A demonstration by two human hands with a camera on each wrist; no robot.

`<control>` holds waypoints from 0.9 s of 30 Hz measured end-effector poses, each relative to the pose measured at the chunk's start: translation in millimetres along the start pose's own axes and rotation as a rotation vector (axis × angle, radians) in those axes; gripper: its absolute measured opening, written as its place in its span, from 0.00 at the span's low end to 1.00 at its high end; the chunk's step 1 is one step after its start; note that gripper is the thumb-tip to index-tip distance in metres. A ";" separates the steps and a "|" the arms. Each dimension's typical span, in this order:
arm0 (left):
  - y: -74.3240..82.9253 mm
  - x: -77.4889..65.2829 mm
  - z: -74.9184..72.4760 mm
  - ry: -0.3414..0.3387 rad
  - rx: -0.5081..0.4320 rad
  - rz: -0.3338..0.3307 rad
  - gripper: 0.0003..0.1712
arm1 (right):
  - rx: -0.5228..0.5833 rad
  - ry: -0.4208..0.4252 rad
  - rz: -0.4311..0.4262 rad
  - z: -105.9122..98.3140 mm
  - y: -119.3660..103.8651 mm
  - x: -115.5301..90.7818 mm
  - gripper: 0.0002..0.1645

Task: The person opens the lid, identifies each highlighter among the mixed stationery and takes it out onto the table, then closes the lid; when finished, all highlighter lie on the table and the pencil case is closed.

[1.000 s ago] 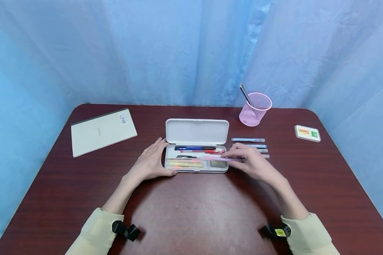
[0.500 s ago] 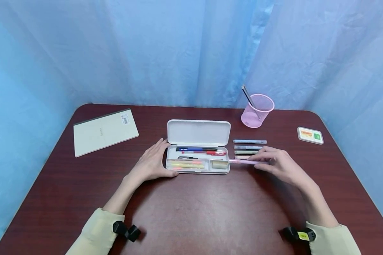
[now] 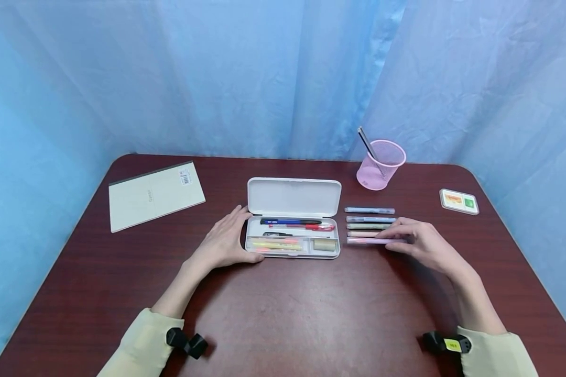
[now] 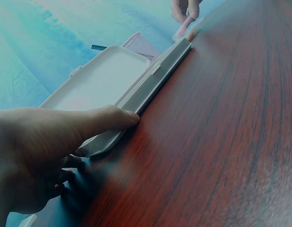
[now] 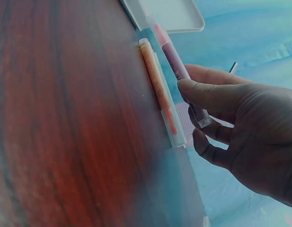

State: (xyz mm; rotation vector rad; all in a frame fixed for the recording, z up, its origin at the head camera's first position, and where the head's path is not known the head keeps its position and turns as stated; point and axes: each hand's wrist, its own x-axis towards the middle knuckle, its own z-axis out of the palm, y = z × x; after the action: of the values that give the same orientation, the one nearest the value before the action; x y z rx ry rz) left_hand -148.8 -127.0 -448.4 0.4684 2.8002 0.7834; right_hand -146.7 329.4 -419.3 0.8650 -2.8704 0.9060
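My left hand [image 3: 224, 241] grips the left end of a white pencil case [image 3: 293, 197], thumb along its front edge. The lid stands up; inside lie a blue pen [image 3: 290, 221], a red pen [image 3: 318, 227], a black-capped pen [image 3: 277, 234], yellow and pink sticks in the front compartment and a beige block [image 3: 324, 244]. To the right of the case, my right hand [image 3: 420, 243] pinches a purple highlighter [image 5: 174, 59] between thumb and fingers. This highlighter lies level at the near end of a row of similar pens, beside an orange one [image 5: 155, 78].
Other pens in the row are blue [image 3: 369, 210] and green [image 3: 365, 226]. A pink mesh pen cup [image 3: 377, 170] holding dark sticks stands behind them. A small flat case [image 3: 459, 201] lies far right, a notebook [image 3: 155, 196] on the left. Blue curtains border the table.
My right hand has carried the purple highlighter from above the pencil case rightward to the near end of the pen row. The left hand stays on the case.
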 end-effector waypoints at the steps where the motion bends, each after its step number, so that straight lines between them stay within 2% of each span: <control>1: 0.2 0.0 0.0 0.001 0.000 0.001 0.59 | -0.004 0.000 0.003 0.1 0.5 -0.2 0.19; 27: 0.5 -0.4 -0.3 0.014 0.006 0.011 0.59 | -0.091 0.009 0.065 5.8 2.2 0.9 0.19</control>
State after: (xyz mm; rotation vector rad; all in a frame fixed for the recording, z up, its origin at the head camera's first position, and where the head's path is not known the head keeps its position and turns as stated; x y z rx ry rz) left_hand -148.4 -126.9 -447.8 0.4820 2.8159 0.7832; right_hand -147.7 327.3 -425.2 0.7617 -2.9221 0.7752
